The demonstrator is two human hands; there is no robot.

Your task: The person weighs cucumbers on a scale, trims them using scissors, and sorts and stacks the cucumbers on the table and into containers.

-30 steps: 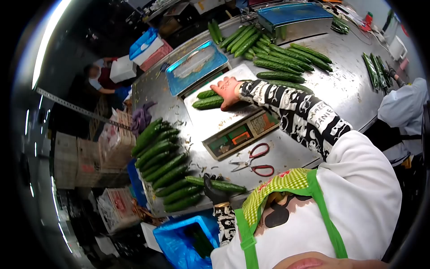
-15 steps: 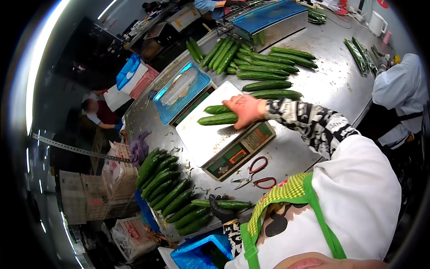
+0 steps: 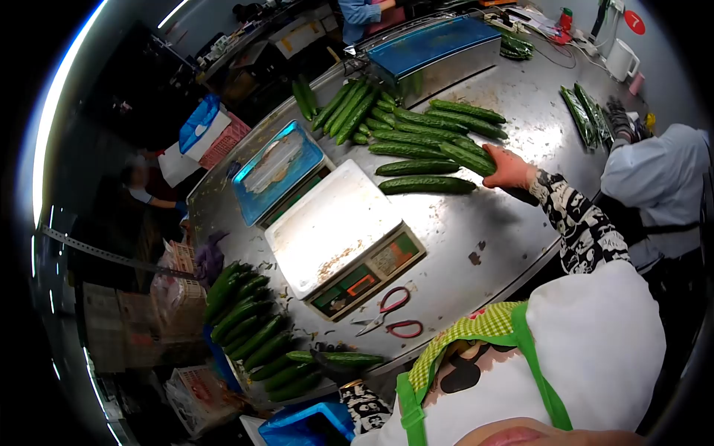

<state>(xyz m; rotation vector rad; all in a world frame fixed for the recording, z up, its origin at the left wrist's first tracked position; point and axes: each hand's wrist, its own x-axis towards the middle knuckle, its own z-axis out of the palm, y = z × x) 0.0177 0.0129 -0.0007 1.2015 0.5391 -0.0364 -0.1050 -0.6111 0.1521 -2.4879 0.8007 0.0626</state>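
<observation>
My right hand point(image 3: 509, 169), in an orange-pink glove, is closed round a cucumber point(image 3: 467, 157) above the right end of the cucumber rows point(image 3: 416, 140). A dark green end below the palm may be a second cucumber; the hand partly hides it. In a black glove, my left hand point(image 3: 333, 366) is wrapped over a single cucumber point(image 3: 353, 359) by the near table edge, its fingers partly hidden. Beside it lies a cucumber pile point(image 3: 256, 334). Between the hands stands a scale with a bare white pan point(image 3: 335, 227).
Red-handled scissors point(image 3: 385, 316) lie before the scale. A second scale with a blue tray point(image 3: 279, 171) stands behind it, and a blue-topped metal machine point(image 3: 435, 48) farther back. At right, a co-worker's sleeve point(image 3: 647, 171) is near wrapped cucumbers point(image 3: 584, 115). A blue-lined bin point(image 3: 305, 427) is below.
My right hand has moved right from the scale pan to the cucumber rows, and the cucumbers it gripped have left the pan. My left hand stays at its cucumber. The view has shifted slightly.
</observation>
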